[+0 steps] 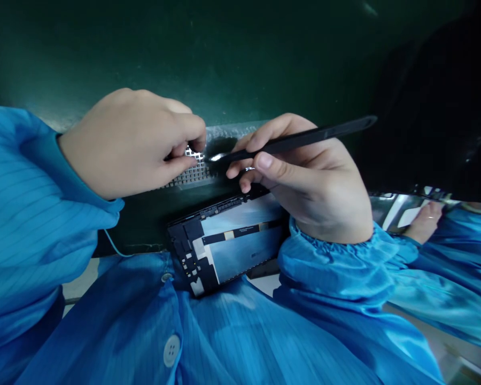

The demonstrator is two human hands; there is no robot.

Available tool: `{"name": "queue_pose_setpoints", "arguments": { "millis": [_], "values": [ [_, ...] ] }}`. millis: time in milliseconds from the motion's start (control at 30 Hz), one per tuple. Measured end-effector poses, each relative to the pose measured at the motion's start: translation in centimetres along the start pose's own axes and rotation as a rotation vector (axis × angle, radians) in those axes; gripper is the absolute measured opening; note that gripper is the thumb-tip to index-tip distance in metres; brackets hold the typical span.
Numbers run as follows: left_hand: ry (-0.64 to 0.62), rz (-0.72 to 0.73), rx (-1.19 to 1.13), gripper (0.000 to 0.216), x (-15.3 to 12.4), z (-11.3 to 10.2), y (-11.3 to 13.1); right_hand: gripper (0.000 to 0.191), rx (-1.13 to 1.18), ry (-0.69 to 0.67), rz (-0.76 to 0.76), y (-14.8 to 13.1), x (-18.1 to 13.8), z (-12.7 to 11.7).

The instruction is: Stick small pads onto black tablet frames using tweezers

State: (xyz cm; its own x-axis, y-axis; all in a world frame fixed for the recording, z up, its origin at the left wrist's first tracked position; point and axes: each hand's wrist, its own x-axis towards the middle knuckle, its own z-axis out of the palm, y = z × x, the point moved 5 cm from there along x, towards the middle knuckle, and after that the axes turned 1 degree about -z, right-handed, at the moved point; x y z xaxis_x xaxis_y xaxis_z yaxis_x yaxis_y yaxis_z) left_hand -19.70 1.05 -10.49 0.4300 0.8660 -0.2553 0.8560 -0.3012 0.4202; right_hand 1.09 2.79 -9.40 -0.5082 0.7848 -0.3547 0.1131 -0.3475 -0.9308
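Observation:
A clear strip bearing rows of small grey squares lies on the dark green table. My left hand is closed over its left part, with thumb and forefinger pinched at the bright, shiny squares. My right hand grips black tweezers between thumb and fingers. Their pale tip points left and sits just right of my left fingertips; whether it touches the strip I cannot tell. Below the hands, at the table's near edge, a tablet-like device lies tilted with its inner parts showing. My right wrist hides its right end.
The dark green table stretches away beyond the hands. On the right, a co-worker's hand and blue sleeve are close to my right arm, near some pale parts. A thin blue cord hangs by my left sleeve.

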Motion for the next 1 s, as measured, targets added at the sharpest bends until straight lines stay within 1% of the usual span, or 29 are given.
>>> {"name": "queue_pose_setpoints", "arguments": {
  "millis": [100, 167, 233, 333, 467, 567, 633, 767, 1000],
  "values": [
    [-0.004, 0.008, 0.008, 0.029, -0.05, 0.01, 0.20, 0.031, -0.087, -0.048, -0.015, -0.12, 0.24, 0.28],
    [0.004, 0.019, 0.005, 0.031, -0.04, 0.06, 0.23, 0.030, -0.137, -0.043, -0.043, -0.08, 0.36, 0.35],
    [0.004, 0.003, 0.014, 0.031, 0.02, 0.15, 0.09, 0.032, -0.165, -0.019, -0.070, -0.01, 0.42, 0.31],
    [-0.020, -0.032, 0.026, 0.029, 0.16, 0.32, -0.15, 0.037, -0.185, 0.057, -0.123, -0.03, 0.37, -0.02],
    [-0.017, -0.029, 0.002, 0.030, 0.17, 0.11, -0.13, 0.031, -0.271, 0.119, -0.198, -0.07, 0.32, -0.34],
    [-0.010, -0.008, -0.022, 0.033, -0.07, -0.14, 0.01, 0.027, -0.346, 0.082, -0.244, 0.17, 0.49, -0.05],
    [-0.013, -0.002, -0.028, 0.033, -0.22, -0.21, 0.07, 0.028, -0.364, 0.067, -0.238, 0.46, 0.63, 0.18],
    [-0.029, -0.020, -0.011, 0.031, -0.20, -0.05, 0.01, 0.032, -0.350, 0.094, -0.186, 0.77, 0.72, 0.35],
    [-0.028, -0.021, -0.004, 0.038, -0.04, 0.06, 0.04, 0.026, -0.441, 0.050, -0.216, 0.38, 0.64, 0.45]
  ]
}}
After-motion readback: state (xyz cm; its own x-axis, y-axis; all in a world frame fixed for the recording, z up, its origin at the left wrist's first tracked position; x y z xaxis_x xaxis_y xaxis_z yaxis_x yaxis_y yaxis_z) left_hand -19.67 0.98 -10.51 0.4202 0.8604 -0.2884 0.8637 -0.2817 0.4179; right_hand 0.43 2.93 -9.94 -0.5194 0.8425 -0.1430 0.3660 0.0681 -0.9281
